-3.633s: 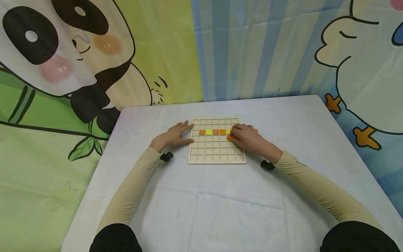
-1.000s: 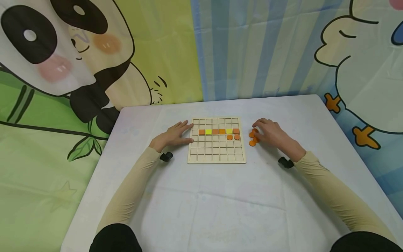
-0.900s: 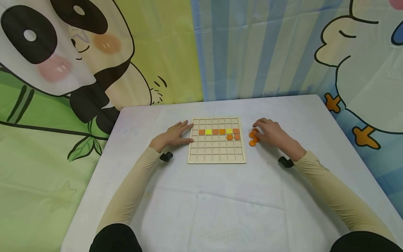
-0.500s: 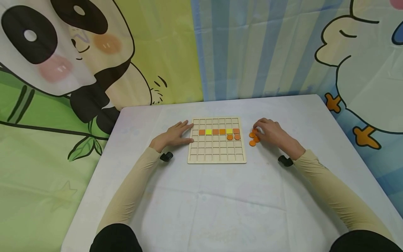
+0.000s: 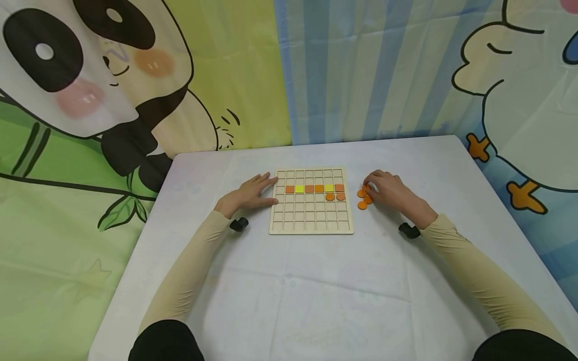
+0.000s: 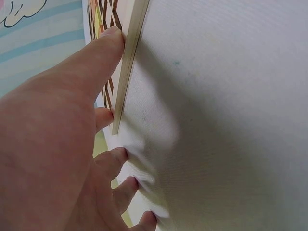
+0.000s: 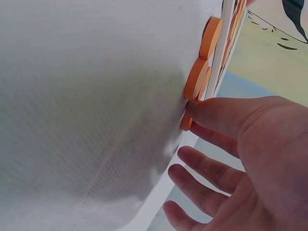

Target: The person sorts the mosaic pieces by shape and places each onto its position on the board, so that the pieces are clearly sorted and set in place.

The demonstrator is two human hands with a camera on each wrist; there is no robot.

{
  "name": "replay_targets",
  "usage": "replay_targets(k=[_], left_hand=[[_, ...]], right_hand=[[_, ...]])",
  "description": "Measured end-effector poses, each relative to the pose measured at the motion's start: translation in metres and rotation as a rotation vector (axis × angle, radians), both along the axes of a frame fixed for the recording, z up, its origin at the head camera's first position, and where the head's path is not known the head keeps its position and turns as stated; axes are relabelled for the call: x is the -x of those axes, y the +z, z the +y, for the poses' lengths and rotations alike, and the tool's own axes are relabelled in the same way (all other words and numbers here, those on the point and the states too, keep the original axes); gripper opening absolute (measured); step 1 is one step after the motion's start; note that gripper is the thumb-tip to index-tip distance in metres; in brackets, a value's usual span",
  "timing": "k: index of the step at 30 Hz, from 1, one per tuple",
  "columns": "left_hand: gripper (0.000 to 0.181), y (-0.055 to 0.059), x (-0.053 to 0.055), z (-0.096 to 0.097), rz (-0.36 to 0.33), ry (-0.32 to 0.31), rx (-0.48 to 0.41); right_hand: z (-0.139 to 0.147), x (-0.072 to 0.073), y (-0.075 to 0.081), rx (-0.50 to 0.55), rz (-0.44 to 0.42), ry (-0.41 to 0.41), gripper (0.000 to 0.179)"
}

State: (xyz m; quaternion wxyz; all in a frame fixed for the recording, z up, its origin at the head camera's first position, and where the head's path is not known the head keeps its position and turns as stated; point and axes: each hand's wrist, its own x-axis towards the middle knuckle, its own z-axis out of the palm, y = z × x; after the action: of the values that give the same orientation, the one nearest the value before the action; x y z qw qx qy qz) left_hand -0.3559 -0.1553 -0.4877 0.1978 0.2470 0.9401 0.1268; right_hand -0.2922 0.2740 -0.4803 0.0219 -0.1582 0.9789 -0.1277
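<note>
My left hand (image 5: 248, 194) lies with fingers spread at the left edge of a pale wooden grid board (image 5: 311, 227). In the left wrist view its thumb (image 6: 111, 36) rests on the board's rim, and the index fingertip touches there too. Right of the board, my right hand (image 5: 389, 190) pinches an orange disc (image 7: 186, 122) between thumb and index finger. Its other fingers are loosely bent. More orange discs (image 5: 362, 205) lie beside it on the table. Two orange discs (image 5: 330, 197) sit side by side on the board, below a row of orange and yellow squares (image 5: 309, 189).
A white cloth covers the table (image 5: 289, 291). Behind it hangs a backdrop (image 5: 352, 70) with cartoon animals and blue stripes. A black wrist camera (image 5: 409, 231) is worn at the right wrist, another black camera (image 5: 239, 224) at the left.
Since the oldest frame, my right hand has left the board and moved right to the loose discs, uncovering two discs on the grid. My left hand stays put. Over the last second little moves.
</note>
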Motion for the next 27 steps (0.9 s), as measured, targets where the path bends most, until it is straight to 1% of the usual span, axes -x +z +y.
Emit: replay_targets(k=[7,12,19,23,27], left_hand=[[0.086,-0.001,0.000,-0.001,-0.006,0.004,-0.005],[0.086,-0.002,0.001,-0.001,0.008,-0.002,-0.007],[0.085,-0.002,0.001,0.004,0.009,-0.008,-0.008],[0.086,-0.001,0.001,0.005,0.002,-0.012,-0.010],[0.086,0.001,-0.002,0.003,0.002,0.000,0.000]], right_hand=[[0.001,0.000,0.001,-0.006,0.004,0.001,0.025],[-0.001,0.001,0.005,-0.011,0.003,-0.009,0.027],[0.000,-0.002,0.009,-0.003,0.012,-0.008,0.027],[-0.003,-0.003,0.011,-0.009,0.014,-0.015,0.027],[-0.008,-0.002,0.013,0.000,0.000,-0.001,0.028]])
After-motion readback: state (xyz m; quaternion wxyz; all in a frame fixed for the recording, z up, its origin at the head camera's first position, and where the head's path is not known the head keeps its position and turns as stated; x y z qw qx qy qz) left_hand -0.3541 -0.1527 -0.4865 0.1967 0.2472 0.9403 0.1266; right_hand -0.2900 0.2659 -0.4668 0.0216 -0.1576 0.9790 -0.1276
